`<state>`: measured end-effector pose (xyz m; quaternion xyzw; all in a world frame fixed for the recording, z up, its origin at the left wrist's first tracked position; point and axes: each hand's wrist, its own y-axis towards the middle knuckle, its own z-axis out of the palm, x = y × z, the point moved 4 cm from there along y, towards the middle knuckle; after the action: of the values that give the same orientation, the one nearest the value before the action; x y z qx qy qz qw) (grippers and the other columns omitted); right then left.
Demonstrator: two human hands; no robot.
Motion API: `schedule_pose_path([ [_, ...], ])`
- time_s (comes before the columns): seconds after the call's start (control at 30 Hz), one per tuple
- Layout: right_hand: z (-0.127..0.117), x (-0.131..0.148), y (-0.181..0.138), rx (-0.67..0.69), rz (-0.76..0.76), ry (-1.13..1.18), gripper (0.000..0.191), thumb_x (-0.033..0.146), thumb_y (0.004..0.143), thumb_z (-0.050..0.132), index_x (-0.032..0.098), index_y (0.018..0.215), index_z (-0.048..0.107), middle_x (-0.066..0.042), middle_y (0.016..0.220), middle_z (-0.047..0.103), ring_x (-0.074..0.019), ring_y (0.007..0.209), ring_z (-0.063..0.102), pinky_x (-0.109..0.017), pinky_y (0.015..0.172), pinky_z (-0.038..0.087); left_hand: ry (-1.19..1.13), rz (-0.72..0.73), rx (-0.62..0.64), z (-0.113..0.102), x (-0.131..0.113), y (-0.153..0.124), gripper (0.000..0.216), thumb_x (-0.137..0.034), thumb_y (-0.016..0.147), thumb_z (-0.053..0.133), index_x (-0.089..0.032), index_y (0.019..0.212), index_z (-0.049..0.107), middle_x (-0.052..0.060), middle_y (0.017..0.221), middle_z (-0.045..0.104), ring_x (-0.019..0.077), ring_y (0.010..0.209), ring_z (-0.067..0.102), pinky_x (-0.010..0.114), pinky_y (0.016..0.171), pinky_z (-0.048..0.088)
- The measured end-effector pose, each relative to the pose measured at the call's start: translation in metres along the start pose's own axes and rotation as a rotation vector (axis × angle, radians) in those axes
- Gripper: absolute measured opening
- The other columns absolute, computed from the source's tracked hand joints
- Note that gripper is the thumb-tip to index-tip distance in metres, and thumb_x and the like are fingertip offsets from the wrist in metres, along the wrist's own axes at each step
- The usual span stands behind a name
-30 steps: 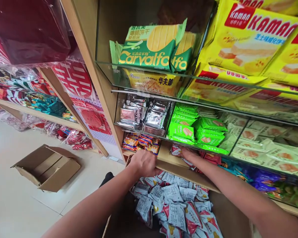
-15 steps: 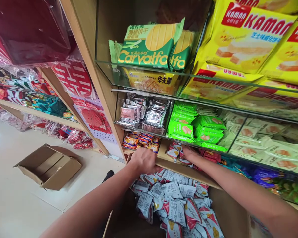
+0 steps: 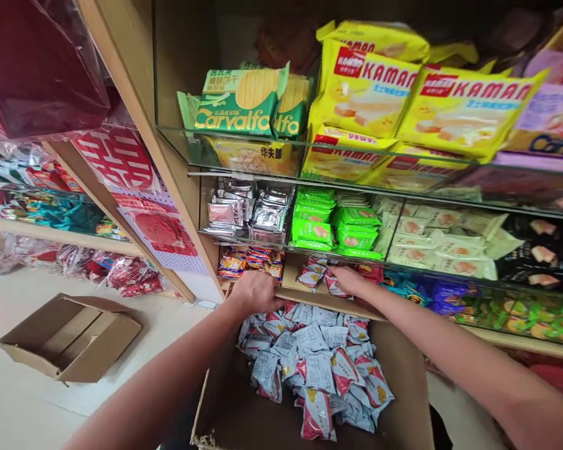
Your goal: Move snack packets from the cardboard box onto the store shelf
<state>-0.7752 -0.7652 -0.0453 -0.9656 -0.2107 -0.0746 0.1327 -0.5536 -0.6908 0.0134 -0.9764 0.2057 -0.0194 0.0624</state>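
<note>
My left hand (image 3: 254, 292) is curled over the far rim of a cardboard box (image 3: 225, 406), gripping it next to the shelf edge. The box holds several small white, red and blue snack packets (image 3: 316, 365). My right hand (image 3: 346, 280) reaches over the box into the lowest shelf compartment, fingers lying on the red and white snack packets (image 3: 312, 274) piled there. I cannot see whether its fingers are closed on a packet.
An open empty cardboard box (image 3: 70, 337) sits on the floor at left. Glass shelves hold silver packets (image 3: 248, 212), green packets (image 3: 335, 225), Carvalfo biscuits (image 3: 234, 103) and yellow Kaman bags (image 3: 403, 100). A wooden upright (image 3: 169, 169) divides the shelving.
The view has pulled back and shifted right. My right hand has slid slightly left among the shelf packets, and more packets lie there now. My left hand stays on the box rim.
</note>
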Motion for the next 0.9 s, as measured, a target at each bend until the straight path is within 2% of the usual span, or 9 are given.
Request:
schedule_pose_path([
  [0.17,-0.031,0.012,-0.057,-0.209,-0.128,0.085,0.03,0.005,0.072,0.045,0.017,0.096,0.056,-0.008,0.102,0.059,-0.0194,0.1,0.05,-0.03,0.087,0.037,-0.171,0.065,-0.031,-0.012,0.001,-0.009,0.057,-0.063,0.067,0.041,-0.023,0.104,0.058,0.008,0.094,0.066,0.0245,0.087,0.06,0.036,0.076,0.045],
  [0.23,-0.048,0.02,-0.09,-0.359,-0.148,0.186,0.026,0.012,0.077,0.044,0.019,0.099,0.054,-0.007,0.106,0.057,-0.0197,0.102,0.049,-0.032,0.089,0.036,-0.392,0.095,-0.15,-0.025,-0.005,-0.016,0.056,-0.058,0.072,0.04,-0.024,0.116,0.049,0.006,0.108,0.062,0.0211,0.097,0.057,0.034,0.084,0.042],
  [0.33,-0.063,0.033,-0.14,-0.575,-0.133,0.562,0.025,0.024,0.079,0.047,0.022,0.103,0.051,-0.007,0.105,0.058,-0.0202,0.097,0.053,-0.035,0.084,0.041,-0.825,0.139,-0.356,-0.043,-0.032,-0.029,0.05,-0.044,0.08,0.038,-0.02,0.125,0.038,0.008,0.123,0.051,0.0166,0.108,0.049,0.031,0.092,0.038],
  [0.4,-0.06,0.048,-0.161,-0.589,-0.131,0.852,0.029,0.027,0.076,0.053,0.023,0.105,0.049,-0.006,0.103,0.06,-0.0194,0.094,0.056,-0.035,0.082,0.044,-1.073,0.21,-0.325,-0.046,-0.064,-0.035,0.054,-0.041,0.08,0.042,-0.019,0.128,0.032,0.008,0.123,0.05,0.0167,0.105,0.05,0.029,0.087,0.041],
  [0.5,-0.044,0.072,-0.175,-0.632,-0.098,1.183,0.035,0.028,0.071,0.061,0.023,0.103,0.049,-0.005,0.102,0.06,-0.0183,0.094,0.056,-0.033,0.081,0.045,-1.266,0.235,-0.226,-0.039,-0.109,-0.039,0.037,-0.041,0.077,0.047,-0.016,0.103,0.054,0.005,0.09,0.061,0.0143,0.078,0.055,0.024,0.069,0.044],
  [0.57,-0.029,0.081,-0.177,-0.761,0.044,1.335,0.034,0.031,0.069,0.063,0.022,0.099,0.05,-0.004,0.095,0.061,-0.0168,0.086,0.057,-0.029,0.073,0.046,-1.384,0.108,-0.269,-0.029,-0.124,-0.04,0.031,-0.042,0.08,0.043,-0.014,0.08,0.057,0.0,0.068,0.055,0.0101,0.062,0.048,0.021,0.057,0.04],
  [0.63,-0.012,0.087,-0.175,-0.845,0.2,1.415,0.026,0.038,0.073,0.057,0.021,0.091,0.051,-0.001,0.082,0.06,-0.0142,0.072,0.055,-0.025,0.061,0.045,-1.486,-0.02,-0.329,-0.02,-0.128,-0.043,0.032,-0.043,0.081,0.04,-0.015,0.074,0.053,-0.003,0.063,0.048,0.0082,0.057,0.041,0.019,0.052,0.035],
  [0.73,0.006,0.094,-0.172,-0.885,0.332,1.333,0.028,0.045,0.08,0.044,0.018,0.074,0.05,0.002,0.063,0.052,-0.0116,0.058,0.047,-0.023,0.053,0.039,-1.497,-0.116,-0.354,-0.011,-0.127,-0.047,0.035,-0.046,0.081,0.039,-0.016,0.065,0.048,-0.004,0.059,0.041,0.0077,0.055,0.035,0.019,0.051,0.032],
  [0.9,0.013,0.1,-0.172,-0.965,0.419,1.061,0.035,0.046,0.083,0.036,0.018,0.062,0.044,0.003,0.054,0.044,-0.0106,0.051,0.039,-0.022,0.048,0.031,-1.42,-0.217,-0.433,-0.004,-0.114,-0.055,0.041,-0.05,0.08,0.035,-0.018,0.054,0.035,-0.004,0.057,0.033,0.0086,0.055,0.031,0.021,0.051,0.031],
])
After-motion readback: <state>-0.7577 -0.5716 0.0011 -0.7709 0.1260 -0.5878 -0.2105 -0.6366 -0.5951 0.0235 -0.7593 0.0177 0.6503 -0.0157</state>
